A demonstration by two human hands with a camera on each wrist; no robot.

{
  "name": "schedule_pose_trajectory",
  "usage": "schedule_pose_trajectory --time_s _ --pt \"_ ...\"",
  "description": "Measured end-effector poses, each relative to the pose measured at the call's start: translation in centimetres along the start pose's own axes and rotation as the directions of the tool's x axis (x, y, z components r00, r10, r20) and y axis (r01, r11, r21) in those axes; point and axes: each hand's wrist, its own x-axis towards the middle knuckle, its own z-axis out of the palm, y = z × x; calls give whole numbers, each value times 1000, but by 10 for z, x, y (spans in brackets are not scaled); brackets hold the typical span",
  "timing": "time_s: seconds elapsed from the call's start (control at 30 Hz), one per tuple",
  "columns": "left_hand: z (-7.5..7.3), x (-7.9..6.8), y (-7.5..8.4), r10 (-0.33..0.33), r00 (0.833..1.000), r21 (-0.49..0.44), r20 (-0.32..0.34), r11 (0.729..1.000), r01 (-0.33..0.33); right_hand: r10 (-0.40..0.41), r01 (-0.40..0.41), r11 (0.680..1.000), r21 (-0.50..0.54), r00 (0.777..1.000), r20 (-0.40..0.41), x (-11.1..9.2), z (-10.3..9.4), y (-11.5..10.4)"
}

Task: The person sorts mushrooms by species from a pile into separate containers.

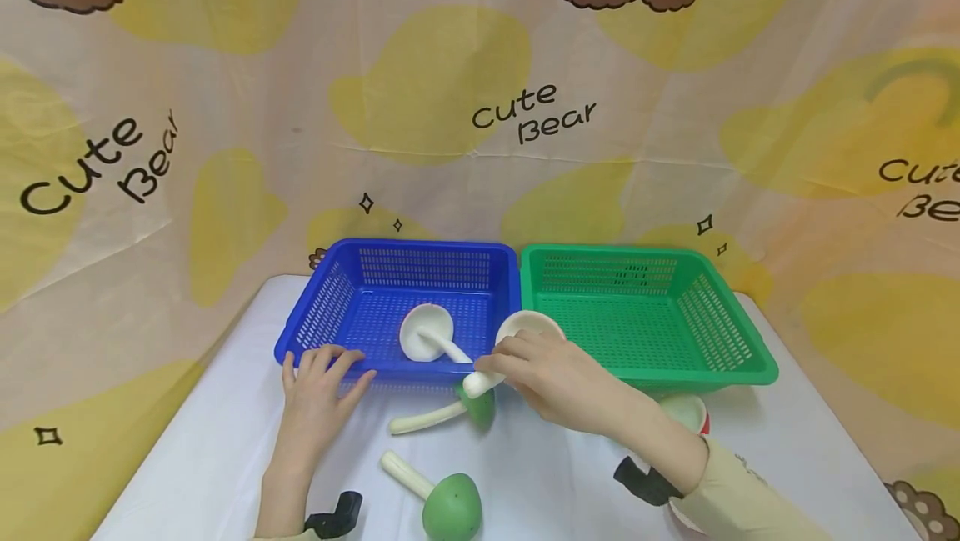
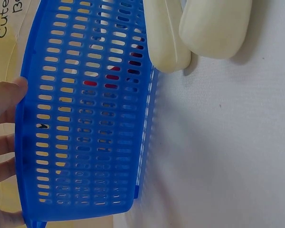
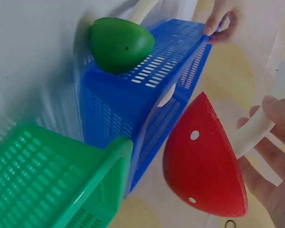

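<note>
My right hand grips the pale stem of a toy mushroom with a red, white-dotted cap. It is held over the adjoining corners of the blue basket and the green basket. In the head view the cap's white underside faces up, partly hidden by my fingers. My left hand holds the front rim of the blue basket near its left corner, fingers bent over the edge. Inside that basket lies another mushroom, white underside up, its stem leaning toward the front rim.
A green-capped mushroom lies against the blue basket's front, with a second green mushroom nearer me. Another mushroom with a red edge sits before the green basket, partly behind my right forearm. A patterned cloth hangs behind the baskets.
</note>
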Motion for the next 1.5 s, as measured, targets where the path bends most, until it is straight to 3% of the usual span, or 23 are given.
schedule_pose_trajectory --time_s 0.4,0.67,1.13,1.5 --pt "0 0 1 1 1000 -1 -3 1000 -1 -86 84 992 91 996 21 36 17 30" --pt "-2 -1 0 -1 1000 11 4 1000 1 -121 112 990 89 987 104 55 34 46" --pt "-2 -1 0 -1 1000 3 6 1000 1 -52 48 999 21 972 229 71 67 68" --pt "-1 0 2 11 1000 1 -10 1000 -11 6 -8 1000 2 943 332 70 86 79"
